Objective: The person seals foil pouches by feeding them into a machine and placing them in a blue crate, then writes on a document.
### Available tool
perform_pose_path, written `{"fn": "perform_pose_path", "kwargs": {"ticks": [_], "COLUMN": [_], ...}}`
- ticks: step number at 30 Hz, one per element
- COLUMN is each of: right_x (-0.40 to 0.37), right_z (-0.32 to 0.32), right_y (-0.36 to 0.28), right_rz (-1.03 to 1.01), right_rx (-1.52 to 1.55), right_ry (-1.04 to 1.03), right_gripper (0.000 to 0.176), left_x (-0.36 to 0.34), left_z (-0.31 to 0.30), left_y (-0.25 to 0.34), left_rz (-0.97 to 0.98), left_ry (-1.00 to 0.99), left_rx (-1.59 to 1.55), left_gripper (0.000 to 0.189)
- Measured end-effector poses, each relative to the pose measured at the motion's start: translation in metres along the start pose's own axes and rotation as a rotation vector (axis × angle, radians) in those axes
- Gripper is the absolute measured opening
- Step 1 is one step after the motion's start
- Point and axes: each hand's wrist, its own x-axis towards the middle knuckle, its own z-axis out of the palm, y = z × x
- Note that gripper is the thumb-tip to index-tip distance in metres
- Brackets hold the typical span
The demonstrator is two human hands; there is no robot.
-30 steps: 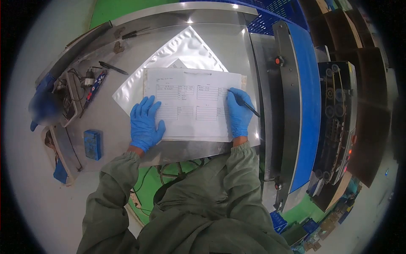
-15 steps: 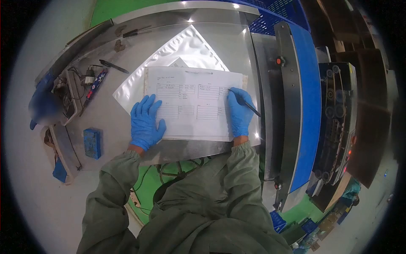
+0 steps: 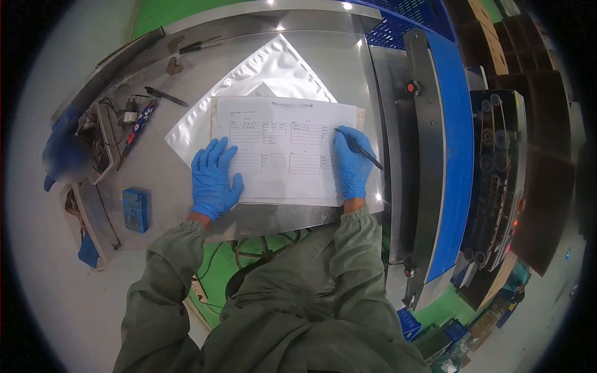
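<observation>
On form (image 3: 283,177) | right hand (image 3: 352,166) grips pen (image 3: 368,159) | left hand (image 3: 213,181) flat | print illegible

Form (image 3: 283,180) print too small, illegible

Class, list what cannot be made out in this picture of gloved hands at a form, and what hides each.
Head view throughout.
Writing on the form: too small to read.
The form's lower left: under the left hand.
The silver pouch: near part beneath the form.
A blue shape at the left edge: blurred.
The pen: middle hidden in the right hand.
</observation>
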Motion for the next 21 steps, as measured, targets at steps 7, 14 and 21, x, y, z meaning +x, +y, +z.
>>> {"fn": "perform_pose_path", "kwargs": {"ticks": [7,14,21], "right_x": [0.0003,0.0006,-0.0007], "right_z": [0.0019,0.0011,0.0012], "right_y": [0.0027,0.0029,0.0001], "right_rz": [-0.014,-0.007,-0.01], "right_rx": [0.036,0.001,0.007], "right_ry": [0.011,0.01,0.005], "right_gripper": [0.015,0.016,0.016], "left_x": [0.0,0.0002,-0.0003], "left_z": [0.0005,0.0004,0.0018], "left_y": [-0.0011,-0.0007,-0.0018], "left_rz": [-0.001,0.005,0.009], "left_ry": [-0.014,-0.014,0.004], "left_rx": [-0.01,-0.002,-0.001], "left_gripper": [0.061,0.061,0.061]}}
